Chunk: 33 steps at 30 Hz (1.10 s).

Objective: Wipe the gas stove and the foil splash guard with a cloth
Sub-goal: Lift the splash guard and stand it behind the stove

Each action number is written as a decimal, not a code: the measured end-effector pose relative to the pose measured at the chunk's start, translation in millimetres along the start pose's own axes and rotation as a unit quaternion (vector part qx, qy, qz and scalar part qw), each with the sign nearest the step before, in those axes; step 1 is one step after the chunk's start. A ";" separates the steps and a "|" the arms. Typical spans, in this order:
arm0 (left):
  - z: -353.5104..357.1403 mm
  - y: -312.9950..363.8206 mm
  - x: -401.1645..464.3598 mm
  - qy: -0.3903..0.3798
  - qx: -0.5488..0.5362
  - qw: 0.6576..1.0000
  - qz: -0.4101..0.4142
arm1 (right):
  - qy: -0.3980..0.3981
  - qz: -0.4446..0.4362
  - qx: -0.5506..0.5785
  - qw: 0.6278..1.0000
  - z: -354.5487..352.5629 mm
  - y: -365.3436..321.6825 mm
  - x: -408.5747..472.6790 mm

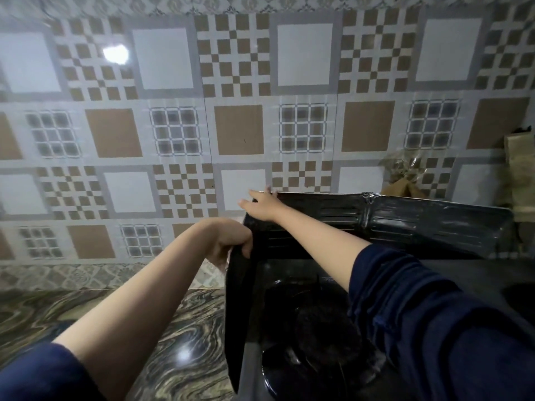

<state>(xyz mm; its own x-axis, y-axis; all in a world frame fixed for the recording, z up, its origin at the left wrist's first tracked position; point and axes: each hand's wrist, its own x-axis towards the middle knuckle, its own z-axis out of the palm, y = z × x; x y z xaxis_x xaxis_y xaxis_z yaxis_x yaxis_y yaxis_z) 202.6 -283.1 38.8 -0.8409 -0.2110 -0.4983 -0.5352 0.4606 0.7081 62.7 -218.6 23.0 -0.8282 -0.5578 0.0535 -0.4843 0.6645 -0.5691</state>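
Note:
The foil splash guard [434, 224] looks dark and shiny and stands around the gas stove [292, 328], whose black top and burner show dimly inside it. My left hand [228, 244] is shut on the top edge of the guard's left side panel [237, 299]. At the top left corner of the back panel lies my right hand [262, 205], with its fingers spread over the edge and nothing in them. No cloth is visible in either hand. My right sleeve hides the stove's right part.
A patterned tiled wall [237, 128] rises just behind the guard. The marbled countertop [188, 328] lies to the left of the stove. A crumpled clear bag [402, 172] and brown paper packages [521, 157] stand behind the guard at the right.

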 end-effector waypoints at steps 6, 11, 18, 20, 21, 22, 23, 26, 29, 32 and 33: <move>-4.3 -13.3 -6.5 0.035 0.002 0.999 0.039 | -0.039 0.020 -0.065 0.997 -4.3 -20.6 0.2; -1.0 -14.3 -5.4 0.034 0.012 0.999 0.040 | -0.082 -0.006 -0.109 0.991 -11.6 -10.6 -6.0; 8.1 -6.8 -3.3 0.002 -0.073 0.996 0.052 | -0.083 -0.004 -0.151 0.985 -27.9 -13.7 -11.0; 7.6 -5.8 -5.2 -0.004 -0.096 0.994 0.052 | -0.076 0.000 -0.164 0.984 -26.2 -23.0 -9.8; 7.1 -6.7 -7.2 -0.003 -0.109 0.993 0.054 | -0.075 0.002 -0.166 0.983 -24.1 -27.1 -9.6; 6.2 -7.7 -8.0 -0.003 -0.122 0.991 0.052 | -0.074 0.003 -0.169 0.983 -22.1 -30.2 -9.1; 5.5 -9.2 -8.6 0.000 -0.132 0.990 0.052 | -0.075 0.004 -0.174 0.982 -19.6 -32.1 -8.0; 3.7 -14.6 -7.4 0.010 -0.160 0.985 0.058 | -0.082 0.009 -0.175 0.981 -13.5 -32.8 -2.7; 3.8 -15.0 -9.5 0.006 -0.163 0.985 0.055 | -0.079 0.010 -0.175 0.981 -12.5 -35.6 0.6; 3.5 -13.9 -15.3 0.010 -0.134 0.990 0.041 | -0.075 0.006 -0.174 0.982 -10.7 -39.1 -0.3; 2.7 -14.5 -16.1 0.013 -0.121 0.992 0.034 | -0.073 0.004 -0.177 0.981 -9.2 -39.4 -2.0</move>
<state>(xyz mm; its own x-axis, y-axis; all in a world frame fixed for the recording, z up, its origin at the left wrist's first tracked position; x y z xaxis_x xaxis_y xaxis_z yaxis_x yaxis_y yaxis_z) 224.1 -284.1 35.2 -0.8761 -0.2095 -0.4342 -0.4777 0.2553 0.8406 80.8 -239.1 52.8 -0.7952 -0.6006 -0.0828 -0.5675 0.7854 -0.2469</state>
